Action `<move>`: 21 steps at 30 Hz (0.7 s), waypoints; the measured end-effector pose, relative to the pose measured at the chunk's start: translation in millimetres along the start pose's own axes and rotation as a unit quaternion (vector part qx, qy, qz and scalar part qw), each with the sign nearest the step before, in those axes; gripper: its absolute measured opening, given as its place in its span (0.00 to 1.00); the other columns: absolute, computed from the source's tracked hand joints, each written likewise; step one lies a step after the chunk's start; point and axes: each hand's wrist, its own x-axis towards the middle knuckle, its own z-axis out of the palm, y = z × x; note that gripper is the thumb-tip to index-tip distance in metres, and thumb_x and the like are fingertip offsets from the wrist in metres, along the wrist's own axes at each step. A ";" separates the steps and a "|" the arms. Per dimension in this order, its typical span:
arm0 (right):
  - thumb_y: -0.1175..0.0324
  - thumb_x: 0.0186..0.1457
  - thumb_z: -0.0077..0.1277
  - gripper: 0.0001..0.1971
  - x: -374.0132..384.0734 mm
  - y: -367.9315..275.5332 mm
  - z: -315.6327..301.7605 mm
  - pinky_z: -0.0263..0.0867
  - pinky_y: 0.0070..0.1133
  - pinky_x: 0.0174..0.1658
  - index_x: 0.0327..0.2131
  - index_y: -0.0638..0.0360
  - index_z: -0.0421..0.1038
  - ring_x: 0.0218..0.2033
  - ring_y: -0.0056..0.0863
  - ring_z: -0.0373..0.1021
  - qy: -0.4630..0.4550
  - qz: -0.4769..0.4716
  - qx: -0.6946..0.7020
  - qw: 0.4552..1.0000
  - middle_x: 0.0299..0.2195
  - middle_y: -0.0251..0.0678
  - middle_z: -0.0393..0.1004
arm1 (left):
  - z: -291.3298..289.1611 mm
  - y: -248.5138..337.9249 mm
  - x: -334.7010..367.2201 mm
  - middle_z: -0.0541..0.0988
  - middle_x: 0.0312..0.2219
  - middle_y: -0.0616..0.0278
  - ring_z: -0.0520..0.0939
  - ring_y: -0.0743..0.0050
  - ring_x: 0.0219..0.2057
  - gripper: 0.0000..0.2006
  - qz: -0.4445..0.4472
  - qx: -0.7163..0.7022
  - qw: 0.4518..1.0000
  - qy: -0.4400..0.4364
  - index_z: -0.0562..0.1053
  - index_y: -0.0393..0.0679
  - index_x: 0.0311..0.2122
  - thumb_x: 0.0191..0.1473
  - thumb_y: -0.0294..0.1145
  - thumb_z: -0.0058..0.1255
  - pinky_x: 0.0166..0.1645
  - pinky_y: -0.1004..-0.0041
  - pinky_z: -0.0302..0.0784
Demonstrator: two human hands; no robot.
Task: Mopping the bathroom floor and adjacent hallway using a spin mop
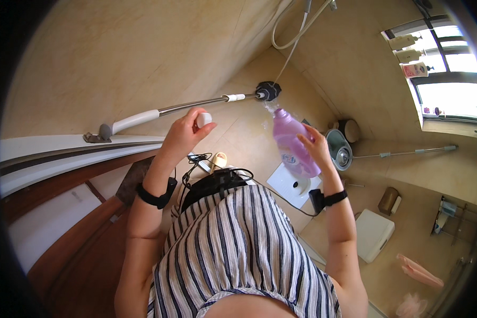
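Note:
My left hand is closed on a small white cap, pinched between thumb and fingers. My right hand grips a light purple plastic bottle by its side. The bottle leans, its open neck pointing up and left in the picture, close to a dark mop head. Clear liquid or wet suds show around the neck and mop head; I cannot tell which. A long mop handle runs from the mop head leftward to the wall by the door frame.
A bucket stands right of the bottle, with another long pole beside it. Below the bottle is a white squat toilet. Black cables hang near my waist, by a yellow slipper. Pump bottles line the windowsill.

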 end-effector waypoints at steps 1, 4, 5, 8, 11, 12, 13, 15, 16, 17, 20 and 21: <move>0.61 0.43 0.52 0.22 13.9 9.0 -6.9 0.64 0.22 0.37 0.43 0.60 0.64 0.33 0.30 0.69 0.018 -0.016 -0.019 1.000 0.34 0.43 0.70 | -1.3 0.9 0.7 0.70 0.16 0.60 0.71 0.74 0.17 0.15 -0.001 0.000 1.000 0.002 0.64 0.40 0.33 0.44 0.38 0.51 0.23 0.77 0.66; 0.59 0.41 0.52 0.23 57.4 41.6 -25.7 0.63 0.23 0.39 0.41 0.62 0.65 0.36 0.35 0.68 0.067 -0.013 -0.122 0.990 0.34 0.46 0.70 | 1.6 7.4 9.3 0.70 0.17 0.63 0.70 0.77 0.17 0.14 -0.007 0.000 0.999 0.046 0.64 0.41 0.34 0.44 0.36 0.51 0.23 0.79 0.66; 0.59 0.41 0.52 0.23 73.2 50.3 -33.0 0.63 0.23 0.39 0.41 0.62 0.65 0.36 0.35 0.68 0.065 -0.015 -0.121 0.990 0.34 0.46 0.70 | 4.3 10.9 13.3 0.70 0.17 0.63 0.70 0.77 0.17 0.14 -0.009 0.002 0.999 0.048 0.64 0.41 0.34 0.44 0.36 0.51 0.23 0.79 0.66; 0.56 0.40 0.51 0.24 121.0 78.8 -64.5 0.62 0.24 0.40 0.41 0.60 0.65 0.37 0.38 0.67 0.080 0.015 -0.184 0.980 0.35 0.48 0.69 | 17.9 23.6 31.6 0.70 0.17 0.64 0.70 0.79 0.17 0.13 -0.021 0.000 0.998 0.055 0.65 0.41 0.33 0.43 0.35 0.52 0.22 0.80 0.66; 0.54 0.41 0.49 0.24 167.4 93.9 -101.1 0.62 0.26 0.40 0.40 0.59 0.66 0.37 0.38 0.66 0.086 0.024 -0.209 0.974 0.34 0.46 0.69 | 32.0 40.8 51.7 0.69 0.16 0.64 0.69 0.80 0.16 0.13 -0.010 0.002 0.998 0.069 0.65 0.41 0.33 0.43 0.33 0.52 0.22 0.80 0.65; 0.54 0.41 0.48 0.24 182.2 98.3 -112.3 0.62 0.26 0.40 0.40 0.59 0.66 0.37 0.38 0.66 0.093 0.027 -0.209 0.973 0.35 0.45 0.69 | 35.5 47.6 57.9 0.68 0.16 0.65 0.67 0.81 0.16 0.12 -0.015 -0.004 0.997 0.072 0.65 0.41 0.33 0.43 0.31 0.52 0.21 0.82 0.64; 0.53 0.40 0.48 0.24 196.9 102.1 -123.6 0.62 0.25 0.41 0.40 0.59 0.66 0.37 0.38 0.66 0.099 0.022 -0.209 0.973 0.35 0.45 0.69 | 38.9 52.5 63.6 0.68 0.16 0.65 0.67 0.81 0.16 0.12 -0.014 -0.004 0.997 0.073 0.65 0.41 0.33 0.43 0.31 0.52 0.21 0.82 0.64; 0.52 0.40 0.50 0.25 225.2 106.3 -141.0 0.62 0.23 0.40 0.40 0.60 0.67 0.37 0.35 0.67 0.113 0.028 -0.235 0.965 0.34 0.43 0.70 | 44.9 54.3 75.7 0.68 0.16 0.66 0.67 0.84 0.16 0.12 -0.032 -0.011 0.996 0.086 0.65 0.41 0.34 0.42 0.30 0.52 0.21 0.83 0.63; 0.52 0.40 0.50 0.25 238.8 109.5 -148.6 0.62 0.23 0.40 0.40 0.60 0.67 0.37 0.35 0.67 0.113 0.029 -0.238 0.964 0.34 0.43 0.70 | 46.9 56.0 81.7 0.68 0.16 0.67 0.66 0.85 0.16 0.12 -0.033 -0.011 0.995 0.089 0.65 0.41 0.34 0.43 0.30 0.52 0.21 0.84 0.62; 0.52 0.40 0.50 0.25 251.9 110.8 -153.6 0.62 0.23 0.40 0.39 0.60 0.67 0.37 0.35 0.67 0.117 0.023 -0.242 0.963 0.34 0.43 0.70 | 48.8 55.2 85.9 0.68 0.16 0.67 0.66 0.85 0.16 0.12 -0.032 -0.011 0.995 0.090 0.65 0.41 0.34 0.43 0.30 0.52 0.21 0.84 0.62; 0.52 0.40 0.49 0.24 285.1 106.5 -168.4 0.62 0.24 0.40 0.38 0.59 0.68 0.36 0.35 0.67 0.109 0.035 -0.261 0.958 0.33 0.43 0.71 | 51.1 51.0 97.4 0.68 0.17 0.67 0.66 0.85 0.16 0.13 -0.042 -0.013 0.993 0.108 0.65 0.41 0.35 0.43 0.29 0.52 0.21 0.84 0.62; 0.52 0.40 0.48 0.24 295.3 101.7 -172.0 0.62 0.24 0.40 0.38 0.59 0.68 0.36 0.36 0.67 0.097 0.053 -0.274 0.955 0.33 0.43 0.71 | 50.7 52.9 102.3 0.68 0.17 0.67 0.66 0.85 0.16 0.13 -0.043 -0.013 0.993 0.109 0.65 0.41 0.35 0.43 0.29 0.52 0.21 0.84 0.62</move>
